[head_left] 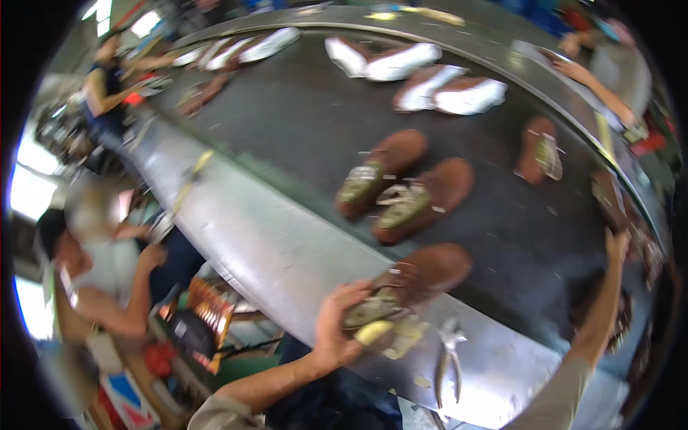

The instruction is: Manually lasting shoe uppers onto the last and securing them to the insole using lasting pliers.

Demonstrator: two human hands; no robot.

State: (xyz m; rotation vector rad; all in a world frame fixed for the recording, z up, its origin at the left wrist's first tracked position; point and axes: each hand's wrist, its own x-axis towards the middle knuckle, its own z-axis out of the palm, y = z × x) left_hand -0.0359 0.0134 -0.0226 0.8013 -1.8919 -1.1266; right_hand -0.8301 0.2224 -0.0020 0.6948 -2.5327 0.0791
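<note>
left hand (340, 328) clasps brown shoe (433, 271) around heel end; best held firm, clear of pliers (449, 362). right hand (617, 246) at far-right shoe (608, 199), can't tell if gripping.

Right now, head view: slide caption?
Left hand holds a brown shoe, pliers on the metal ledge, right hand outstretched near another shoe.

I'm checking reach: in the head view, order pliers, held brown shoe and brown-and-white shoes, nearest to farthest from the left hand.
1. Held brown shoe, in the left hand.
2. Pliers, to its right.
3. Brown-and-white shoes, far across the dark surface.
</note>
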